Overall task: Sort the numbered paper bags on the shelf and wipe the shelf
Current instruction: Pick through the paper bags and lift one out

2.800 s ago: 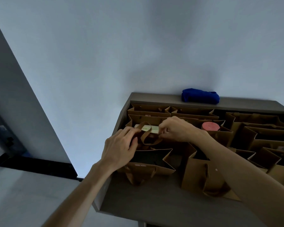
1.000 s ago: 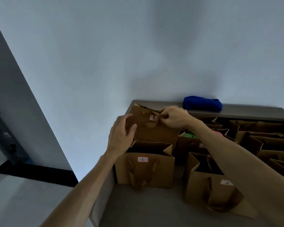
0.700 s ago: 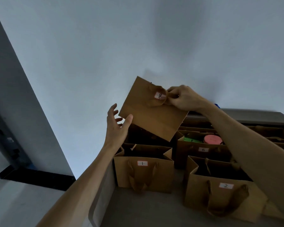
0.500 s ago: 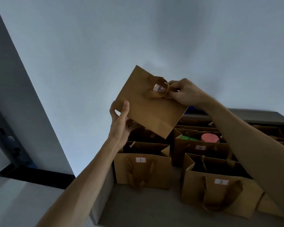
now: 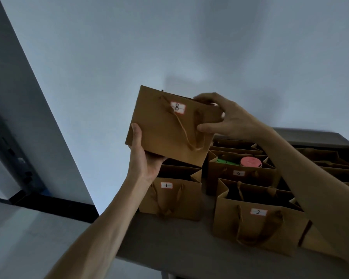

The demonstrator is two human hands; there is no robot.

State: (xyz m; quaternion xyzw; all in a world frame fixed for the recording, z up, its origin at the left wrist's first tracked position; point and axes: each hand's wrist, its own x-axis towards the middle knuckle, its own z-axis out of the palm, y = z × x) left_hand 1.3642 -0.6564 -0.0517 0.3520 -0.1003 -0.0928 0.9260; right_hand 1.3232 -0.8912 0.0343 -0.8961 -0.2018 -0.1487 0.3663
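Observation:
I hold the brown paper bag labelled 8 (image 5: 161, 127) in the air above the shelf's left end. My left hand (image 5: 144, 158) grips its lower left corner from beneath, thumb on the front face. My right hand (image 5: 224, 115) grips its upper right edge, fingers over the top and thumb on the front. Below stand bag 1 (image 5: 171, 200), bag 2 (image 5: 258, 226) and, behind them, bag 6 (image 5: 240, 174) with a pink lid and a green item inside.
Several more brown bags (image 5: 330, 164) fill the right and back of the grey shelf (image 5: 169, 246). A pale wall rises behind. The shelf's left edge drops off to a floor and a dark doorway at left.
The bag 8 was lifted out of the back row and raised. My left hand went from touching its edge to gripping its lower corner, and the bag turned level with its label facing me.

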